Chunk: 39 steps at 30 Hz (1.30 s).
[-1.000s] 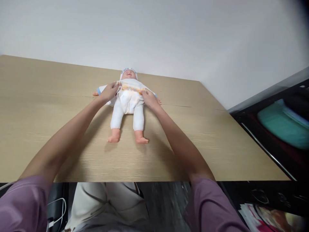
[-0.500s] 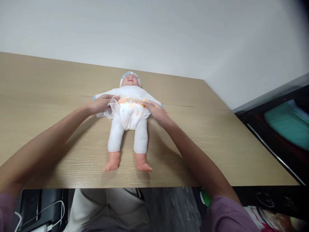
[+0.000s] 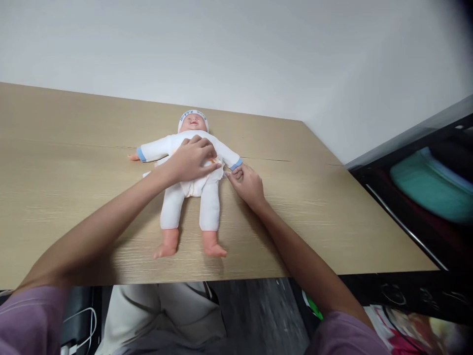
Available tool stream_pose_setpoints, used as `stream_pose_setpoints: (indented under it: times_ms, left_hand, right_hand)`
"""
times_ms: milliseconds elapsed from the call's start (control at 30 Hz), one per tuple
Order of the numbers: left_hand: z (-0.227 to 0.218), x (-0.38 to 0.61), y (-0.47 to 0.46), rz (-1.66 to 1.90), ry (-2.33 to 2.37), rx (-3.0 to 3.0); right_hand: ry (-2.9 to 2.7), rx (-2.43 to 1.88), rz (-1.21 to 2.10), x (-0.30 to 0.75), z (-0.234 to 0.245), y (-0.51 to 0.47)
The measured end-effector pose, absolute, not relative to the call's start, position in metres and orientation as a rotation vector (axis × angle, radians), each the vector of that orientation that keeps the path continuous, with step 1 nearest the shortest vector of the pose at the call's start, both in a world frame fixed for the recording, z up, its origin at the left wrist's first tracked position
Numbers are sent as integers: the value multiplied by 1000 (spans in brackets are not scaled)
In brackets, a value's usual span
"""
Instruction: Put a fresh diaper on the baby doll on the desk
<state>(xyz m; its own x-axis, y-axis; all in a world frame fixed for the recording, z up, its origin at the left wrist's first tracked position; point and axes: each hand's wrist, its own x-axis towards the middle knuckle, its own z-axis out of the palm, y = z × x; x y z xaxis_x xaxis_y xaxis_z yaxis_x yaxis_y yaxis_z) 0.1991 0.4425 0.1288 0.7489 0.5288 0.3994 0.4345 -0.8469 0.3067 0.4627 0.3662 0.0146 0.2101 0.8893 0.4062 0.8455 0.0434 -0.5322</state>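
Fingertips (image 3: 232, 175) of the right hand (image 3: 247, 183) are pinching close, thumb against forefinger, at the edge of the white disposable diaper (image 3: 194, 186) with an orange-printed waistband, just beside the doll's blue cuff. Whether they are actually gripping the side flap or only touching it cannot be told, since the spot is small. The left hand (image 3: 192, 159) is lying open and flat, palm down, fingers spread across the waistband, pressing on the belly and clasping nothing.

Under both hands the soft baby doll (image 3: 209, 204) in a white knitted suit and cap is lying on its back, arms out, bare feet toward the person, near the middle of the pale wood-grain table (image 3: 74, 207).

Judging from this, the work in hand is the diaper's side fastening on the person's right, one hand steadying while the other is handling the flap. Any further move there is calling for a fine pinch on thin material and even downward pressure so the doll is not sliding.

Both forearms are reaching forward almost straight. The left is crossing inward over the doll's hip, and the right wrist is lying low by the tabletop.
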Motion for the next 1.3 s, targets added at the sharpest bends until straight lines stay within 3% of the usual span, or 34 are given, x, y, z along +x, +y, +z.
stream_pose_setpoints:
  times_ms: [567,933,1300]
  left_hand:
    - [113,207,449,710,918,2734]
    - [107,209,449,725,935,2795]
    - [105,209,449,749,963,2790]
  right_hand:
    - [-1505,-1921,454,462,25,369]
    - [-1412,-1379,882,457,59,375]
    - [-1519,-1275,779,397,65,402]
